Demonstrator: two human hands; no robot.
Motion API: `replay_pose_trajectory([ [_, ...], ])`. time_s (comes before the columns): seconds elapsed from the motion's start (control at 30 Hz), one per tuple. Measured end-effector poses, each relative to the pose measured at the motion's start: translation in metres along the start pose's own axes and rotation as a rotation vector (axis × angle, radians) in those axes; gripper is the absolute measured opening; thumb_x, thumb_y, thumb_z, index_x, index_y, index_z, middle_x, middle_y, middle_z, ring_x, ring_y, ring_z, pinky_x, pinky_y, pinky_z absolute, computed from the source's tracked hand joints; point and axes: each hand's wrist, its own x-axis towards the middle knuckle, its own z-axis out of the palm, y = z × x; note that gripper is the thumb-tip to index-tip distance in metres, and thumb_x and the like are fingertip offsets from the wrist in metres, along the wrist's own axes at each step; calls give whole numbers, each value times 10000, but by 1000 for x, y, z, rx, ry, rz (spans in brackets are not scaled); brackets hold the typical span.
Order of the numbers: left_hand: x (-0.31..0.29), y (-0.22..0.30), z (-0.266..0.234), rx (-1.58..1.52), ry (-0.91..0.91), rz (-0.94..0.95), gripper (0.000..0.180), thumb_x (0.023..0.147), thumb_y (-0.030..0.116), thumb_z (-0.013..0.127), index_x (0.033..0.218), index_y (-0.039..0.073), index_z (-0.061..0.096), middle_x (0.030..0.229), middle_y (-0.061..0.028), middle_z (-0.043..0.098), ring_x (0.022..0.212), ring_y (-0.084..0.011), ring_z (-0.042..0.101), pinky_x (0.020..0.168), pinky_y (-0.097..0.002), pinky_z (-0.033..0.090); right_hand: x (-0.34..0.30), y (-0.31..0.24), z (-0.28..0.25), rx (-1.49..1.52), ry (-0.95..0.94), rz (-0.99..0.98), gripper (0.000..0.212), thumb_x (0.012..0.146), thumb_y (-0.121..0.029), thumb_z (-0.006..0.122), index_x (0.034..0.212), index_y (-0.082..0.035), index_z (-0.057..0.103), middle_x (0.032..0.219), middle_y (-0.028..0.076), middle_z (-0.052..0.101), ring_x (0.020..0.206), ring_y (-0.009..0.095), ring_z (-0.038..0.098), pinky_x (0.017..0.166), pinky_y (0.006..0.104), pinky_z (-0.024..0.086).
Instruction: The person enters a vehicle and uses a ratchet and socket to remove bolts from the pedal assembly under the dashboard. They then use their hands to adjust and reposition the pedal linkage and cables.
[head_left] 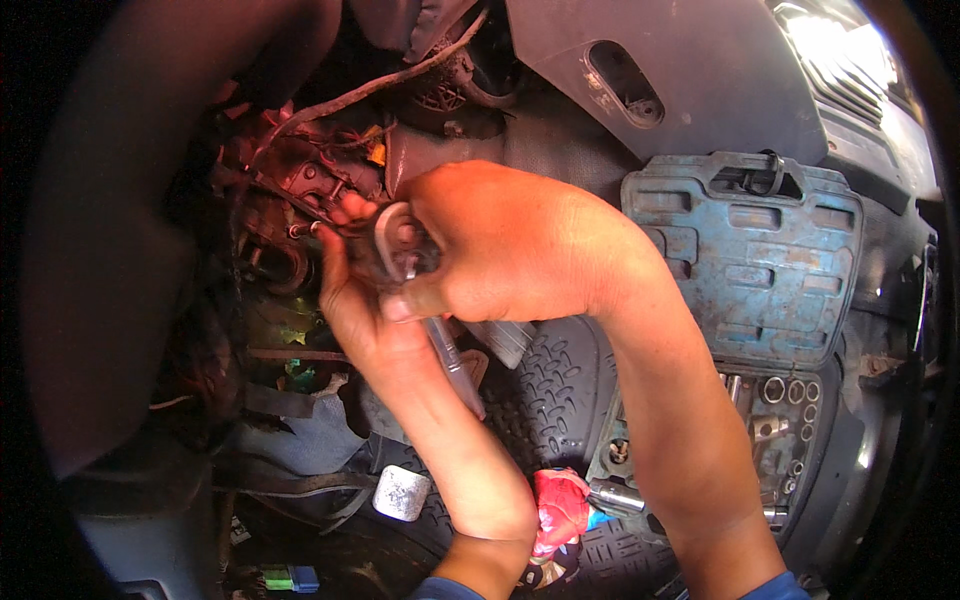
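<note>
- Vehicle interior, cramped: black textured floor mat (555, 390) below, grey plastic panel (710, 80) at upper right with an oblong cutout.
- Mechanism (310, 180) at upper left, reddish light over it; brownish cable (385, 85) arching above.
- Right hand (500, 240) reaches across from the right, back of hand up, fingers closed about a metal wrench (455, 365), thumb pressed along it.
- Wrench sits between the hands, rounded head up near the mechanism, handle slanting down over the left wrist; head somewhat blurred.
- Left hand (365, 310) lower, palm partly turned up, fingers bent toward the mechanism; fingertips at a small shiny metal piece (303, 229). Whether they pinch it, cannot tell.
- Right side: worn blue case lid (755, 245) standing open, socket tray (770, 455) below, partly behind the right forearm.
- Between forearms: crumpled red wrapper (560, 510). Pale square block (401, 493) just left of the left forearm.
</note>
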Motion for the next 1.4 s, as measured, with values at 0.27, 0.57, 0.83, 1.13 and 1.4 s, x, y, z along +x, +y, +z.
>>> replay_pose_trajectory([
  [0.27,-7,-5,17,-138,-43,-68,237,1053,128,558,1203,-36,641,1237,-216,695,1124,-329,690,1041,-511,551,4,-2,12,-99,77,39,303,756,-91,720,1050,-14,715,880,236,714,904,421,701,778,479,557],
  [0.57,-2,-8,17,-194,-25,-106,233,1051,112,566,1185,-71,623,1234,-239,689,1147,-328,684,1022,-469,579,-9,11,18,-146,240,-36,414,703,-32,732,1116,-26,712,955,241,720,942,430,693,807,470,564],
  [0.83,1,-11,13,55,172,81,255,1051,129,577,1223,-58,602,1215,-204,701,1169,-297,680,979,-419,600,2,15,5,62,9,137,331,738,10,693,1062,-55,716,933,243,709,921,423,692,782,457,558],
  [1.13,-3,-5,6,-27,-109,-5,292,1068,131,517,1283,-59,572,1243,-205,692,1153,-301,663,1003,-444,588,9,39,37,-119,398,-165,199,761,-55,709,958,-35,720,896,224,712,878,419,691,736,452,567],
  [1.4,-8,3,21,-288,-281,-261,228,1052,120,536,1175,-64,593,1297,-258,654,1218,-373,654,1049,-610,528,-8,-4,16,39,150,28,271,820,-151,703,1044,-1,725,902,232,723,898,398,709,778,460,571],
])
